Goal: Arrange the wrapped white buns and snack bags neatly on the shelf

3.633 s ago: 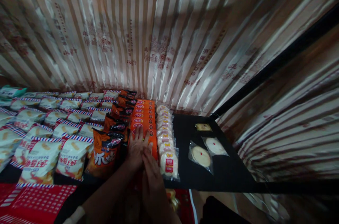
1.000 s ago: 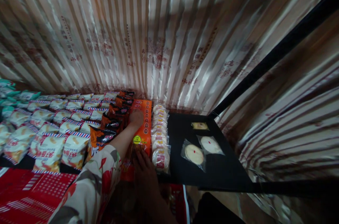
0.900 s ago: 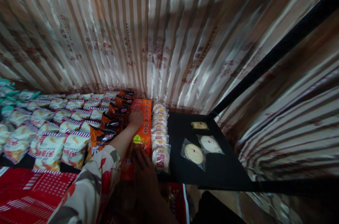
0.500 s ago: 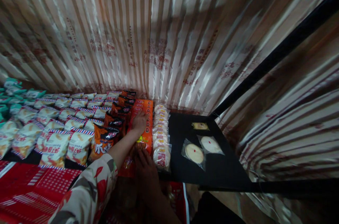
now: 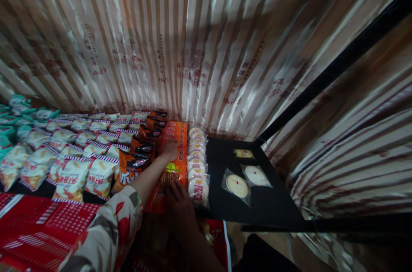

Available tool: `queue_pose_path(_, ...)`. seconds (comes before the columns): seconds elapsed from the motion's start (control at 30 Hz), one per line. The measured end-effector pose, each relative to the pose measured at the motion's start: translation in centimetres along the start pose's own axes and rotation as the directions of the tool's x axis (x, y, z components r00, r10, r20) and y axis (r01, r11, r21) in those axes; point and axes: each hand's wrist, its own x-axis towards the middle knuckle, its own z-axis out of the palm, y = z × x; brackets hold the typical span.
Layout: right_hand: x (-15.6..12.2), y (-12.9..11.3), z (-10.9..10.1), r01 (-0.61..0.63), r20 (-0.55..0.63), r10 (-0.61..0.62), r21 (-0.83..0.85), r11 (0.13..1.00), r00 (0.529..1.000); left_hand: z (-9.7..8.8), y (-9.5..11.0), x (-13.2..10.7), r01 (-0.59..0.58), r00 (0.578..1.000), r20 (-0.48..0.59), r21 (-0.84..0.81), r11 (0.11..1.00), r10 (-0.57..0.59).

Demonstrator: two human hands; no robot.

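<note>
"上虾" on a white bag (image 5: 72, 179), "爪" on the black-orange bag (image 5: 126, 171) (print on the orange packet (image 5: 170, 174) blurs)

The orange packets (image 5: 182, 161) are lying in an overlapping front-to-back row on the black shelf (image 5: 264, 197). The front packet (image 5: 180, 177) is facing upward, displaying a round yellow label (image 5: 170, 167) above brown stick shapes.

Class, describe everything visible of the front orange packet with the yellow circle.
The front orange packet looks like thin plastic. Its yellow circle sits above brown stick shapes, printed or seen through a window, I cannot tell. It lies face up between orange and black bags and clear-wrapped white rounds. The right hand has fingers on its lower part; the left hand is just beyond the circle, its contact unclear.
</note>
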Motion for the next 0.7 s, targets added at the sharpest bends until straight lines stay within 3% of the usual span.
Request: queue_pose_path(0.7, -0.1, 0.2, 0.5, 0.017, -0.041, -0.018, -0.019, 1.000, 0.999, -1.1, 0.3, 1.0, -0.004, 0.997, 0.072, 0.116, 0.993, -0.004)
